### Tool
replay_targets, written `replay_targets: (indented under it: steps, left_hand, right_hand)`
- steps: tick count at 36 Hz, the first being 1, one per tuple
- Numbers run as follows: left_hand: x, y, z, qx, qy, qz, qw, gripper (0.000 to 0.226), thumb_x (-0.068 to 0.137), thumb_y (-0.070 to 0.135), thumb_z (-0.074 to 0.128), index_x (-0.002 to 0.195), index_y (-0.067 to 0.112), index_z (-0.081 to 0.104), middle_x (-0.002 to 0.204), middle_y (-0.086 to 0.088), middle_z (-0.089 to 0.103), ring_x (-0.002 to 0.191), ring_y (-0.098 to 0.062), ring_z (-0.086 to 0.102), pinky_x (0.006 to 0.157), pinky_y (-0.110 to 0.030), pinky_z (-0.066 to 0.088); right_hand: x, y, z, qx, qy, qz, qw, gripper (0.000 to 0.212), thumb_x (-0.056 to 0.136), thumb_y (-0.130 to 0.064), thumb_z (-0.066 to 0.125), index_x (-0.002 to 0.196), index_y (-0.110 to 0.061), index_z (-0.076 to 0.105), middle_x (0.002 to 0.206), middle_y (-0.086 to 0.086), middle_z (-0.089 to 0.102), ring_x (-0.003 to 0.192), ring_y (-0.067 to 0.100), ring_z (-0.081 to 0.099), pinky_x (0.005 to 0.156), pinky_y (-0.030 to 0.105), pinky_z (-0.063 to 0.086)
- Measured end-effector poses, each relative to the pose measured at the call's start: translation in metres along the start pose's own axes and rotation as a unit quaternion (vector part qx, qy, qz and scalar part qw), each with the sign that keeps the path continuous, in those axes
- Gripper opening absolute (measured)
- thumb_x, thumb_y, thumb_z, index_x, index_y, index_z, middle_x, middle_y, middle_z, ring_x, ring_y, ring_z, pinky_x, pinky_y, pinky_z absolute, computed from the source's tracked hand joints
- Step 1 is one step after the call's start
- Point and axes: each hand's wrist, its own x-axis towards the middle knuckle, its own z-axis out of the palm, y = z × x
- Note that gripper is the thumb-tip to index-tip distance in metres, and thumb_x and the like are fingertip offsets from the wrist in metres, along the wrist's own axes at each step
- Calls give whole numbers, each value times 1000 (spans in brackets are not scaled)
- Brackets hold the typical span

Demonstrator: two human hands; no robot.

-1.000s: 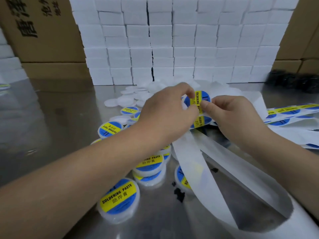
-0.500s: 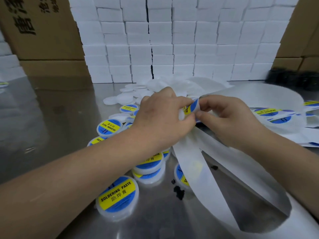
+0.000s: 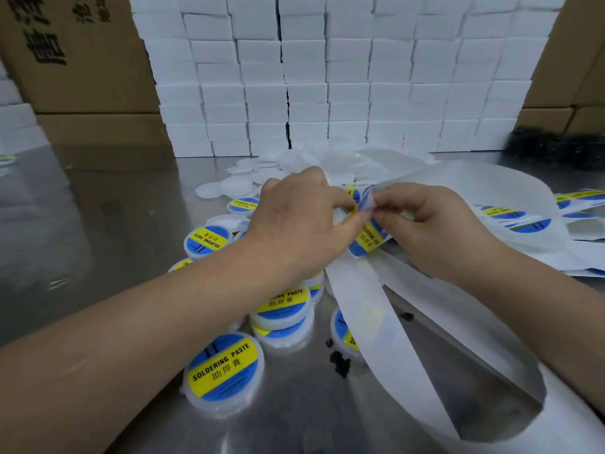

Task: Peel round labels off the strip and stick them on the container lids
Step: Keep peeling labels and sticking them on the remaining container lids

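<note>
My left hand (image 3: 298, 221) and my right hand (image 3: 422, 224) meet over the middle of the metal table. Both pinch the white label strip (image 3: 376, 316) where a round blue and yellow label (image 3: 368, 239) sits bent at the fold. The strip's bare backing trails toward me in long loops. Several labelled round containers (image 3: 224, 370) lie under and beside my left forearm. Unlabelled white lids (image 3: 235, 186) lie in a heap behind my hands. Which fingers hold the label's edge is hidden.
A wall of stacked white boxes (image 3: 327, 77) stands at the back, with cardboard cartons (image 3: 75, 54) on the left. More strips with labels (image 3: 517, 217) lie at the right. Small black scraps (image 3: 340, 363) lie on the steel table (image 3: 98, 240).
The label that faced me flat a second ago is now folded over the strip's edge. Both hands have shifted slightly and the strip loop at the right has risen.
</note>
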Motion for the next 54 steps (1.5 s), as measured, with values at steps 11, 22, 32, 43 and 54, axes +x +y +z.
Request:
replay_targets:
  steps: [11, 22, 32, 43, 54]
  left_hand:
    - [8, -16, -3, -71, 51, -147, 985, 44, 86, 53, 45, 54, 24, 43, 69, 6, 44, 71, -17, 42, 51, -21, 23]
    - [4, -12, -4, -44, 74, -98, 991, 46, 78, 62, 44, 53, 23, 38, 70, 8, 38, 62, -3, 40, 52, -19, 24]
    - [6, -13, -6, -5, 79, -80, 994, 41, 69, 67, 46, 68, 27, 37, 76, 10, 27, 77, -13, 37, 52, -16, 20]
    - [5, -12, -6, 1, 109, 2, 994, 46, 68, 55, 65, 75, 18, 39, 87, 2, 33, 81, -14, 34, 60, -19, 19]
    - [2, -10, -5, 8, 100, 42, 994, 50, 57, 38, 83, 80, 11, 48, 91, -1, 34, 81, -16, 36, 66, -27, 31]
  right_hand:
    - [4, 15, -11, -67, 176, 68, 980, 57, 81, 0, 46, 115, -45, 41, 80, -19, 50, 56, 8, 53, 45, 7, 38]
    - [6, 13, -7, -25, 57, 62, 996, 58, 78, 12, 34, 62, -39, 57, 63, -25, 59, 63, -11, 52, 54, 1, 38]
    - [6, 6, -11, 63, 89, 165, 980, 40, 86, -38, 47, 59, -14, 64, 63, -5, 65, 53, 2, 54, 43, 7, 38]
    - [5, -7, -9, 92, 118, 219, 964, 46, 91, -38, 49, 52, -20, 66, 54, -11, 64, 40, 0, 53, 37, 7, 35]
    - [5, -10, -9, 93, 106, 240, 961, 23, 83, -26, 62, 61, -20, 68, 57, 9, 54, 29, 7, 34, 32, 11, 25]
